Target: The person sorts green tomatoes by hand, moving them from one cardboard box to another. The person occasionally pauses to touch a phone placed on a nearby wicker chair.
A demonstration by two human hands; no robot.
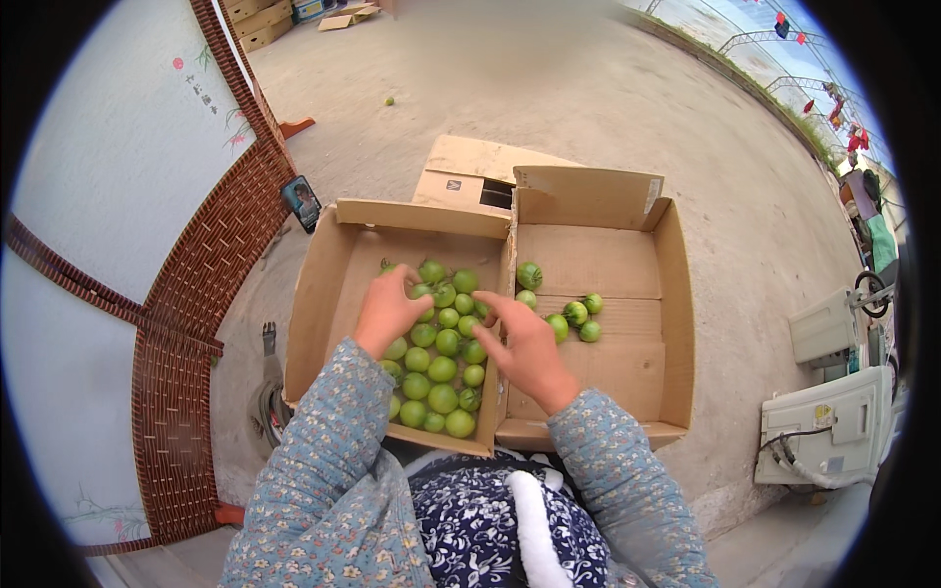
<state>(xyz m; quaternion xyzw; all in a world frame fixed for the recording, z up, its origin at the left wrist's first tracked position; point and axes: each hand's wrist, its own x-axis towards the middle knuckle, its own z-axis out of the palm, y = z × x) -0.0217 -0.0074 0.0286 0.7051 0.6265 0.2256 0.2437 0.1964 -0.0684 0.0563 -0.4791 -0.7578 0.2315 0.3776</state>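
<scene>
Two open cardboard boxes stand side by side in front of me. Many green tomatoes (442,369) fill much of the floor of the left box (309,323). Over the upper left of this pile is my left hand (391,305), its thumb and fingers curled about the tomatoes; whether it grips one is hidden. My right hand (526,342) reaches across the shared wall from the right, thumb and index finger apart beside the pile, with no tomato plainly held. In the right box (676,309) lie several more green tomatoes (575,313), mostly towards its left side.
Behind the boxes sits another cardboard box (456,158). A phone (301,203) leans at the left box's far corner, near a woven-framed screen (213,228). One green fruit (389,101) lies on the bare ground ahead. White outdoor units (823,426) stand at right.
</scene>
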